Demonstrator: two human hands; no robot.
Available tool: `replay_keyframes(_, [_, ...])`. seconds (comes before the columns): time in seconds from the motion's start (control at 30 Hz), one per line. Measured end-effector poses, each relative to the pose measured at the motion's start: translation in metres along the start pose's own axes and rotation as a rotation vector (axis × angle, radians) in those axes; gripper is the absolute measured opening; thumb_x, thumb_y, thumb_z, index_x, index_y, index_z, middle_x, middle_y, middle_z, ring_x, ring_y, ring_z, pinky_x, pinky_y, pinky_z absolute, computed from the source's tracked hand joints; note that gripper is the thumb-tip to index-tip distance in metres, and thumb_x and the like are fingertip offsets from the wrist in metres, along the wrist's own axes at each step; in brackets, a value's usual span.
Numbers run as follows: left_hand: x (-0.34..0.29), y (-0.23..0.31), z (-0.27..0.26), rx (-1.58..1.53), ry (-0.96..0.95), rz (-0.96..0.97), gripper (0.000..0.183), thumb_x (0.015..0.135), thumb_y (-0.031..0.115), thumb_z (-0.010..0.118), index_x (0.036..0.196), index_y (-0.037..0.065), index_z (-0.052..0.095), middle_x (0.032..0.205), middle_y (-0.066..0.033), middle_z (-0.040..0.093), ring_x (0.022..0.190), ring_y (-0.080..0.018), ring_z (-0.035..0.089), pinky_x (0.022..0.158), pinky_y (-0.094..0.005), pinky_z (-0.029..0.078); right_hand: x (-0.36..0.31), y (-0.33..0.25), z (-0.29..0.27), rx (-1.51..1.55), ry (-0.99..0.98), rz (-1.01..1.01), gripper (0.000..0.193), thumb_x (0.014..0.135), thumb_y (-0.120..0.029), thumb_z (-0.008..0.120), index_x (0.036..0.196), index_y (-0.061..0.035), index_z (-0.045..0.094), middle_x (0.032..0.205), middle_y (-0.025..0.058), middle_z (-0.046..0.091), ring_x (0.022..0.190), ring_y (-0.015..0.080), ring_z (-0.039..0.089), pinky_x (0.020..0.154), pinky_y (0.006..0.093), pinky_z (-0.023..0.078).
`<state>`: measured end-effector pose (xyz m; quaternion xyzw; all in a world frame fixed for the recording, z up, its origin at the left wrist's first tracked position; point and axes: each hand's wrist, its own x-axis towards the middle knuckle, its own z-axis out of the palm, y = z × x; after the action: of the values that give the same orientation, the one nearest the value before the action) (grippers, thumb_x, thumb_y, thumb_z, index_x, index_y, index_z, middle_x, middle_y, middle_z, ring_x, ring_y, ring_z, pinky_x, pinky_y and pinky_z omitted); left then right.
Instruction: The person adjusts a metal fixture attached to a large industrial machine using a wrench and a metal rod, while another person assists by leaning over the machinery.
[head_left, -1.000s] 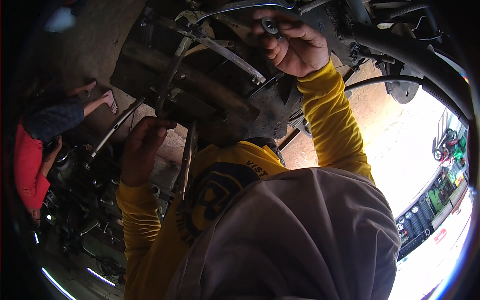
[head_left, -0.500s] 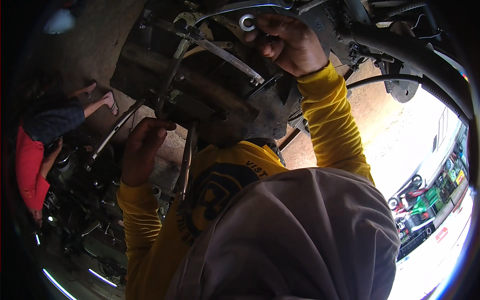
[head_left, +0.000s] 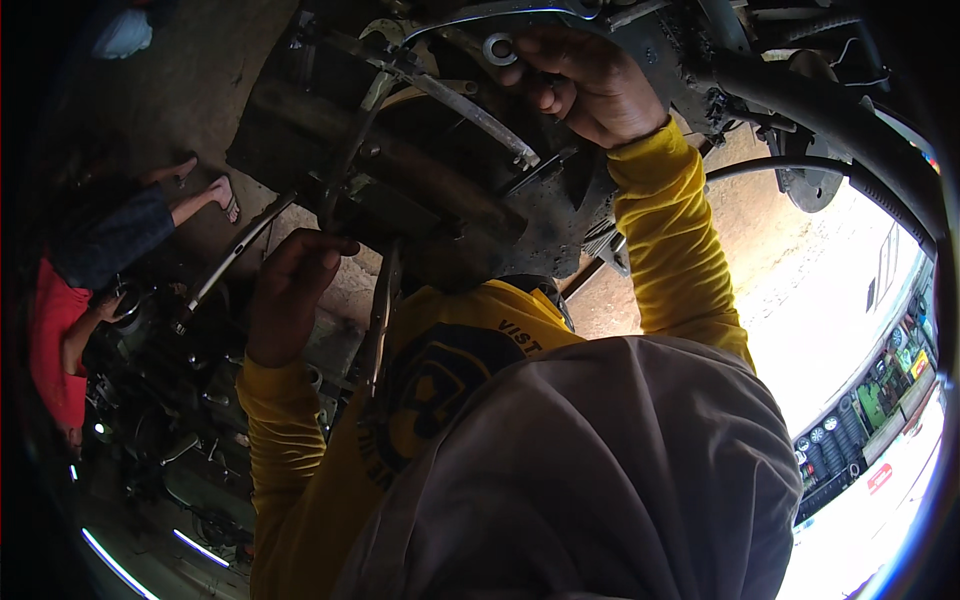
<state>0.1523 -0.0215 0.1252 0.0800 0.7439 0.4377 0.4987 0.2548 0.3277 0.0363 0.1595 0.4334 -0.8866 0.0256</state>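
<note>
Below the pale metal bar [head_left: 470,115], nearest the eye, grey-brown cloth [head_left: 580,470] covers part of a yellow shirt [head_left: 460,305]. Left of the bar and lower than it, the left hand [head_left: 290,295] is loosely curled, thumb close to forefinger, much as it was a second ago; whether it has hold of anything cannot be told. Above the bar's lower end, the right hand [head_left: 590,85] is half closed, pinching a metal ring [head_left: 499,49] at its fingertips. A second ago the ring sat tilted, farther in among the fingers; now it juts past them with its round hole facing the view, so it seems to have been turned in the grip and not yet set on anything. Farther off, well left of the bar, a co-worker in a red top [head_left: 58,350] appears upside down; farthest, well to its right, tyres [head_left: 833,455] line bright ground.
</note>
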Motion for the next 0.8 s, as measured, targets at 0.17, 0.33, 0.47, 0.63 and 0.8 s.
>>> replay_keyframes(0.17, [-0.003, 0.002, 0.002, 0.014, 0.017, -0.007, 0.018, 0.098, 0.014, 0.056, 0.110, 0.004, 0.066, 0.107, -0.0022, 0.066, 0.099, -0.0073, 0.056, 0.090, -0.0247, 0.042, 0.006, 0.002, 0.002, 0.037, -0.110, -0.015, 0.023, 0.098, -0.015, 0.059, 0.114, 0.0012, 0.064, 0.095, 0.0088, 0.071, 0.065, 0.0061, 0.053, 0.056, 0.0179, 0.040])
replay_keyframes(0.33, [-0.001, 0.001, 0.001, 0.056, 0.011, 0.032, 0.018, 0.098, 0.015, 0.057, 0.109, 0.003, 0.065, 0.104, -0.0028, 0.067, 0.097, -0.0078, 0.058, 0.089, -0.0250, 0.044, 0.020, 0.008, 0.000, 0.031, -0.206, 0.016, 0.023, 0.097, -0.013, 0.061, 0.116, -0.0007, 0.066, 0.094, 0.0098, 0.072, 0.071, 0.0117, 0.061, 0.062, 0.0226, 0.046])
replay_keyframes(0.47, [-0.001, 0.004, 0.003, 0.030, 0.011, 0.044, 0.017, 0.098, 0.013, 0.057, 0.109, 0.002, 0.065, 0.104, -0.0036, 0.068, 0.099, -0.0093, 0.059, 0.090, -0.0265, 0.045, 0.030, -0.001, 0.008, -0.205, -0.232, 0.228, 0.028, 0.094, -0.018, 0.066, 0.115, 0.0002, 0.065, 0.099, 0.0125, 0.066, 0.080, 0.0143, 0.061, 0.072, 0.0275, 0.050])
replay_keyframes(0.63, [-0.002, 0.002, 0.002, 0.070, 0.010, 0.059, 0.017, 0.099, 0.011, 0.056, 0.111, 0.001, 0.064, 0.105, -0.0046, 0.068, 0.101, -0.0106, 0.060, 0.092, -0.0276, 0.045, 0.060, 0.022, 0.023, -0.421, -0.604, -0.188, 0.022, 0.095, -0.020, 0.067, 0.105, -0.0010, 0.067, 0.091, 0.0066, 0.066, 0.081, 0.0149, 0.060, 0.072, 0.0308, 0.051])
replay_keyframes(0.8, [-0.002, 0.001, 0.004, 0.042, 0.012, 0.066, 0.018, 0.099, 0.012, 0.057, 0.111, 0.001, 0.064, 0.107, -0.0053, 0.068, 0.103, -0.0111, 0.060, 0.093, -0.0280, 0.045, 0.082, 0.033, 0.027, -0.422, -0.628, -0.085, 0.024, 0.091, -0.022, 0.072, 0.103, -0.0012, 0.066, 0.100, 0.0140, 0.064, 0.089, 0.0258, 0.061, 0.079, 0.0384, 0.050])
